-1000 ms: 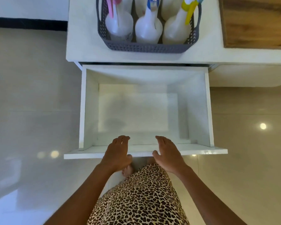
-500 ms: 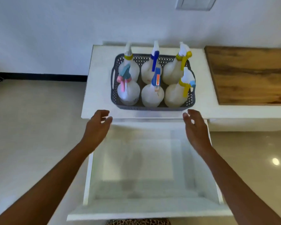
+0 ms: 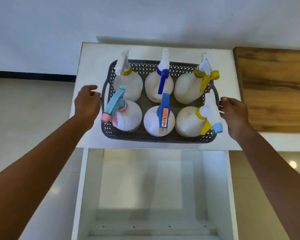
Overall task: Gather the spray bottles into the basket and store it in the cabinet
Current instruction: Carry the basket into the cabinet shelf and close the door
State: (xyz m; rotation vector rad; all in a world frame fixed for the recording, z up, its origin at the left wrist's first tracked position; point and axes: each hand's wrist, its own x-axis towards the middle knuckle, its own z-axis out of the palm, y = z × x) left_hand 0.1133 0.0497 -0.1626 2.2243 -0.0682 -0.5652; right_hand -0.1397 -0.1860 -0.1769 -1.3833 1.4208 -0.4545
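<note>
A dark grey perforated basket (image 3: 159, 138) stands on the white cabinet top (image 3: 91, 63). Several white spray bottles stand upright in it in two rows, among them one with a blue-and-pink trigger (image 3: 128, 116) at the front left and one with a yellow trigger (image 3: 189, 122) at the front right. My left hand (image 3: 87, 104) is beside the basket's left handle, fingers curled, a small gap between them. My right hand (image 3: 234, 113) is at the right handle with its fingertips touching it. Below the cabinet top the white drawer (image 3: 84, 187) is pulled out and holds nothing.
A wooden surface (image 3: 274, 87) adjoins the cabinet top on the right. A white wall rises behind the cabinet. Glossy beige floor tiles (image 3: 24, 118) lie on both sides of the drawer.
Both hands left the drawer's front edge, rose and spread apart to the basket's two side handles. The view tilted up from the drawer to the basket.
</note>
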